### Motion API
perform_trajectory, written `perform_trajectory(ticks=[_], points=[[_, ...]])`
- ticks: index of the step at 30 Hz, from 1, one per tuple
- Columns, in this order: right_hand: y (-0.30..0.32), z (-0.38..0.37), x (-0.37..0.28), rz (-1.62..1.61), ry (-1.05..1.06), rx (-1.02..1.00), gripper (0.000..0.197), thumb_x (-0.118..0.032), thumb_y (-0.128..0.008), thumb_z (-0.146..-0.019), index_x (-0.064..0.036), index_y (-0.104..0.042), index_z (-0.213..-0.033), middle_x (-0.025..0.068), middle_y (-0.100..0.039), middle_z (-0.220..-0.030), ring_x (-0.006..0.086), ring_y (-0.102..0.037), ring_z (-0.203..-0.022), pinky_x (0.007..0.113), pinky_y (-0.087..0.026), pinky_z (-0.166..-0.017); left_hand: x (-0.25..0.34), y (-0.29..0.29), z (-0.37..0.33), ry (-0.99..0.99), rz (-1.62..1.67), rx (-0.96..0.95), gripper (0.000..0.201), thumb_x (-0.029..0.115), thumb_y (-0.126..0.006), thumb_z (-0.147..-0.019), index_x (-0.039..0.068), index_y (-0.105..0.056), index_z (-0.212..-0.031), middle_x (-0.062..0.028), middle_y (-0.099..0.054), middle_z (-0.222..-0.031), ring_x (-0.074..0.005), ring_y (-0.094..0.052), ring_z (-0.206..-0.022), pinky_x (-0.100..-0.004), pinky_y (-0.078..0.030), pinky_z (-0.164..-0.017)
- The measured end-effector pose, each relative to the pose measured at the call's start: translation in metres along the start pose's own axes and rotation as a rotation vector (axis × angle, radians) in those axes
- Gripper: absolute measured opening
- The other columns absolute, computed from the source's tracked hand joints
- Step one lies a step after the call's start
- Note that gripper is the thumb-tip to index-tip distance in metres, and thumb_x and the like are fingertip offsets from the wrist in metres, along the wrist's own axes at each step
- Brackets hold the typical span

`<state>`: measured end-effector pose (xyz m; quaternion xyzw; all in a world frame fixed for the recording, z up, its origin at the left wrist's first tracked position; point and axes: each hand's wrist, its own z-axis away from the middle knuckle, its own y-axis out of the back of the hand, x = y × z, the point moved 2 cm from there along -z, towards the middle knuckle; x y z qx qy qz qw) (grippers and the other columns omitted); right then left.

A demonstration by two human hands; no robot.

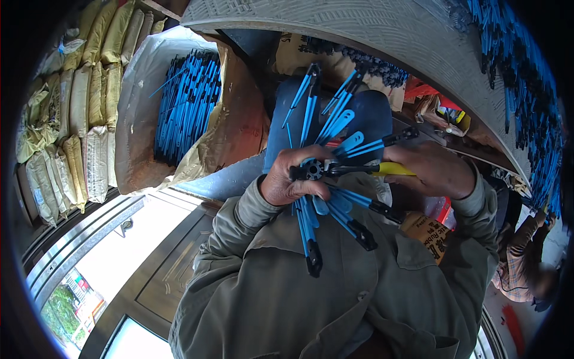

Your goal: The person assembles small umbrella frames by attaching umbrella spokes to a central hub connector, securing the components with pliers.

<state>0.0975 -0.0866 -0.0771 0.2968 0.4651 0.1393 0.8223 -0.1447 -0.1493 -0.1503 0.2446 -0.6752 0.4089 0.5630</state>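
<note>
My left hand [284,179] is closed around the middle of a spray of blue plastic rods [309,119] with black ends, which fan out like spokes. A round black hub [313,170] shows between its thumb and fingers. From the right, my right hand [439,170] grips yellow-handled pliers [394,169], whose dark jaws reach to the hub. Whether the jaws are closed on a rod is hidden. Flat blue tabs with slots [344,122] stand out among the rods. The spray is held above my lap.
A large open paper sack [239,131] of loose blue rods [188,107] stands at the far left. Stacked yellowish sacks [75,113] line the left side. A grey table [382,30] curves overhead, with more blue rods [532,113] heaped at its right. Another person [520,263] is at the right.
</note>
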Motion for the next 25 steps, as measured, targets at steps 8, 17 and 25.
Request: perform_trajectory(ticks=[8,17,25], points=[[0.007,-0.006,0.001,0.304,-0.043,0.703,0.042,-0.037,-0.068,-0.074,-0.0076,-0.05,-0.096,0.0095,-0.055,-0.074,0.0275,-0.058,-0.064,0.038,-0.044,-0.055,0.032,0.018,-0.008,-0.11,-0.082,0.406,0.046,0.027,-0.063,-0.085,-0.002,-0.047,-0.117,-0.0053,-0.059,-0.09,-0.0118,-0.055,-0.081,-0.0253,-0.044,-0.074],[0.09,0.012,0.101,0.855,-0.359,1.014,0.042,-0.041,-0.066,-0.073,-0.0084,-0.05,-0.094,0.0071,-0.052,-0.085,0.0264,-0.056,-0.074,0.036,-0.044,-0.058,0.173,0.134,-0.098,-0.229,-0.491,0.571,0.038,0.017,-0.048,-0.092,-0.002,-0.039,-0.125,-0.0077,-0.055,-0.101,-0.0119,-0.052,-0.089,-0.0277,-0.043,-0.077],[0.165,-0.008,0.111,0.184,-0.292,0.984,0.026,-0.028,-0.063,-0.082,-0.0105,-0.052,-0.097,0.0096,-0.052,-0.098,0.0244,-0.058,-0.089,0.036,-0.048,-0.07,0.151,0.262,-0.23,-0.08,-1.298,0.623,0.051,0.015,-0.059,-0.086,0.008,-0.037,-0.131,-0.0228,-0.052,-0.117,-0.0315,-0.052,-0.111,-0.0337,-0.041,-0.089]])
